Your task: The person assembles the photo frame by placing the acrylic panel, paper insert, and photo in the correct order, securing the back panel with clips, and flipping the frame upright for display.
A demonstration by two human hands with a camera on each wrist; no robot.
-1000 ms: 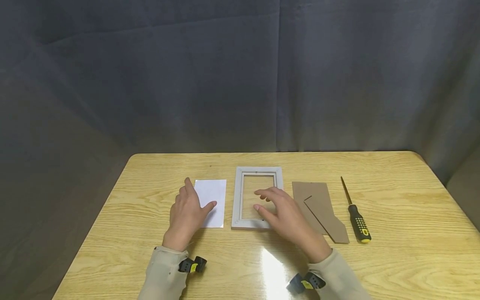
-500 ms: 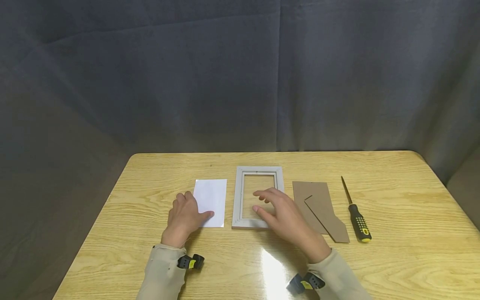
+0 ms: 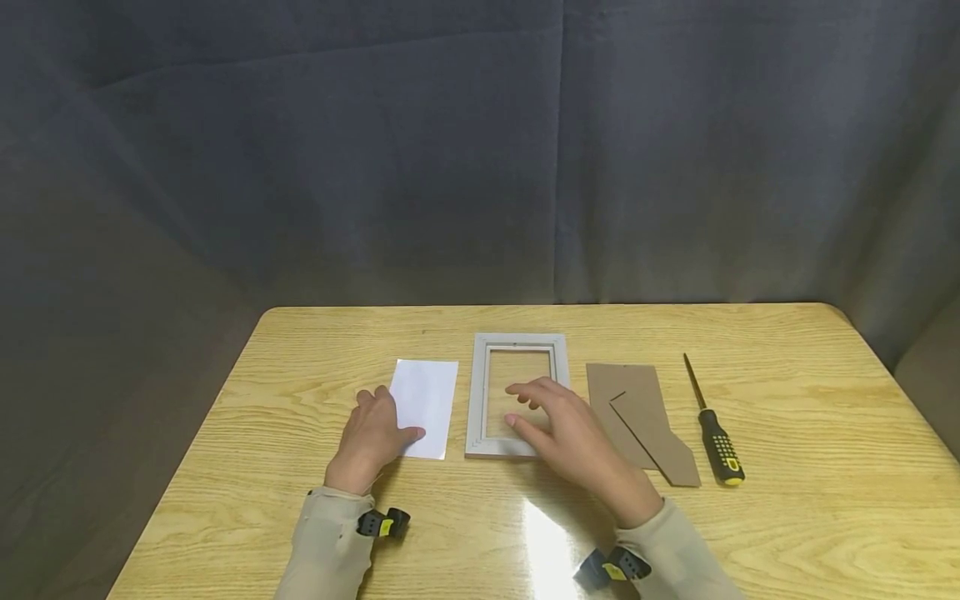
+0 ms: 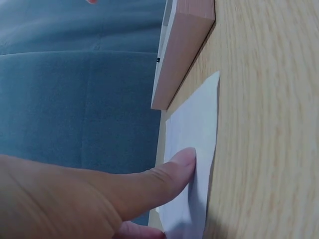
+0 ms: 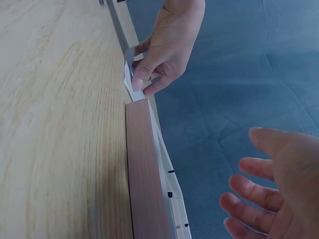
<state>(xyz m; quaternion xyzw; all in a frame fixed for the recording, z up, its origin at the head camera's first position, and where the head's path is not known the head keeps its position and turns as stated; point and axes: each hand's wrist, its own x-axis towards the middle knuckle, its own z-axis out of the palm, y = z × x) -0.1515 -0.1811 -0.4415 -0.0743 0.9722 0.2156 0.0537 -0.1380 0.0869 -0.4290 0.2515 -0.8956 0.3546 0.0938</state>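
Note:
A white sheet of paper (image 3: 426, 408) lies on the table, left of the picture frame. My left hand (image 3: 367, 433) pinches its left side, the thumb (image 4: 174, 172) on top and the other fingers curled at the edge. In the left wrist view the paper bows slightly near the thumb. A pale picture frame (image 3: 477, 400) lies back side up, its opening showing wood grain. Above the frame's lower right part hovers my right hand (image 3: 573, 429), fingers loosely bent and holding nothing. The right wrist view shows that hand (image 5: 269, 189) apart from the frame (image 5: 144, 164).
Right of the frame lies a brown backing board (image 3: 637, 392) with a stand leg angled across it. Farther right rests a screwdriver (image 3: 720, 446) with a black and yellow handle. A dark curtain (image 3: 480, 167) hangs behind the wooden table (image 3: 825, 400).
My left hand has lowered onto the paper and its fingers have curled in at the edge. The sheet has turned slightly and shifted a little right. My right hand stays nearly still.

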